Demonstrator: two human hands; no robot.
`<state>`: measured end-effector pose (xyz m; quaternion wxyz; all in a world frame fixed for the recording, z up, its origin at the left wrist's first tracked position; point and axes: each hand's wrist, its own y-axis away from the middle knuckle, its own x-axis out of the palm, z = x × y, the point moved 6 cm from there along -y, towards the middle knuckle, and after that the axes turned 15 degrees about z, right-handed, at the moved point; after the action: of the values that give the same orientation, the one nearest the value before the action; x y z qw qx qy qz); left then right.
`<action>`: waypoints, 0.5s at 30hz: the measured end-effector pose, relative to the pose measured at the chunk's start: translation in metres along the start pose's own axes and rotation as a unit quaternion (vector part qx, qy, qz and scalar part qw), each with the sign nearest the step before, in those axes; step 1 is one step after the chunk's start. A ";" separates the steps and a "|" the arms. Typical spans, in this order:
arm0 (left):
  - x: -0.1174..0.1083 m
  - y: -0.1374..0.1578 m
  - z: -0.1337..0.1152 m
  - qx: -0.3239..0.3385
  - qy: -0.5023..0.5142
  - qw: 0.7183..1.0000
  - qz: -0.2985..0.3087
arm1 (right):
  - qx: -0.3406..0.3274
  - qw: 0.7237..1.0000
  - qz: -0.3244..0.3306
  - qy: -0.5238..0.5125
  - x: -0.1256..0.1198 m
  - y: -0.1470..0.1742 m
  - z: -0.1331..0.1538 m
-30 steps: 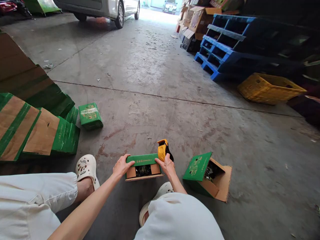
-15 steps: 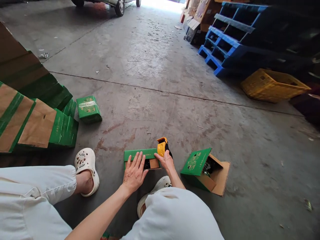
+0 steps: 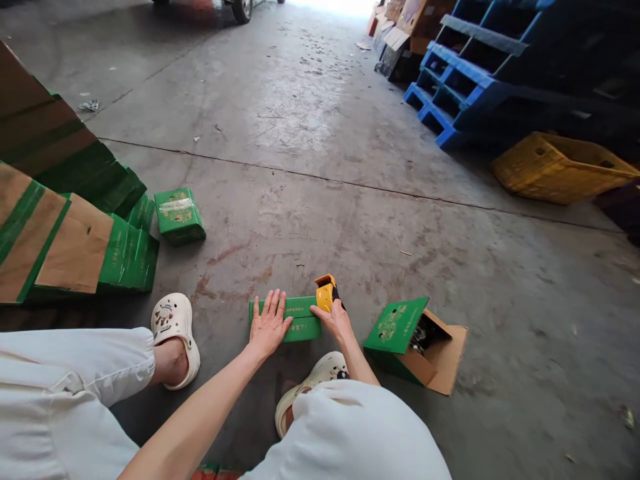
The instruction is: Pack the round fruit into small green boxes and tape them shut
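A small green carton (image 3: 303,328) stands on the floor between my feet, both of its top flaps folded down and meeting along a seam. My left hand (image 3: 269,327) lies flat on the carton's left part, fingers stretched out. In my right hand (image 3: 336,321) is a yellow and black tape dispenser (image 3: 325,293), held at the carton's right end; the thumb touches the carton top. To the right sits another green carton (image 3: 397,330) with its flaps up and dark, shiny contents showing inside.
Stacked green and brown cartons (image 3: 80,247) rise at the left, beside a taped green box (image 3: 179,215). At the right are blue pallets (image 3: 453,87) and a yellow crate (image 3: 560,167). A vehicle wheel (image 3: 242,9) shows at the top. My clogs (image 3: 173,320) flank the work.
The carton's near flap has come down over the opening, hiding the dark contents. My left hand has shifted slightly and presses on the top. The view has moved a little.
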<state>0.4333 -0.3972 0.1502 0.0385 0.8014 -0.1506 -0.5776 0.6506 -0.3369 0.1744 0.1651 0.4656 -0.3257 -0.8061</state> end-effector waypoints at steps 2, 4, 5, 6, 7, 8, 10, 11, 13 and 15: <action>0.000 0.000 0.000 -0.003 -0.001 1.000 0.001 | -0.004 1.000 -0.014 -0.007 0.000 0.003 0.001; -0.002 0.001 0.001 0.003 -0.008 1.000 0.006 | -0.011 0.999 -0.033 -0.018 0.000 0.008 0.002; -0.003 0.002 0.001 0.017 -0.015 1.000 0.013 | -0.014 0.999 -0.044 -0.027 -0.001 0.012 0.002; -0.003 0.004 0.000 0.034 -0.023 0.999 0.023 | -0.016 0.997 -0.059 -0.038 -0.002 0.016 0.001; -0.004 0.005 -0.001 0.054 -0.032 0.997 0.034 | -0.018 0.996 -0.078 -0.049 -0.005 0.020 0.001; -0.005 0.007 -0.002 0.072 -0.042 0.995 0.047 | -0.020 0.993 -0.101 -0.060 -0.009 0.025 0.000; -0.006 0.011 -0.003 0.099 -0.058 0.991 0.069 | -0.031 0.984 -0.150 -0.089 -0.019 0.036 -0.001; -0.007 0.012 -0.002 0.108 -0.064 0.989 0.078 | -0.041 0.979 -0.169 -0.108 -0.025 0.041 -0.001; -0.010 0.010 0.000 0.123 -0.072 0.985 0.092 | -0.070 0.969 -0.175 -0.161 -0.032 0.049 0.000; -0.015 0.004 0.005 0.146 -0.076 0.980 0.108 | -0.111 0.954 -0.147 -0.235 -0.031 0.051 0.001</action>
<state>0.4236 -0.3959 0.1632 -0.0284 0.7313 -0.3214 -0.6008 0.6635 -0.3564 0.2299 0.0136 0.2843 -0.1919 -0.9392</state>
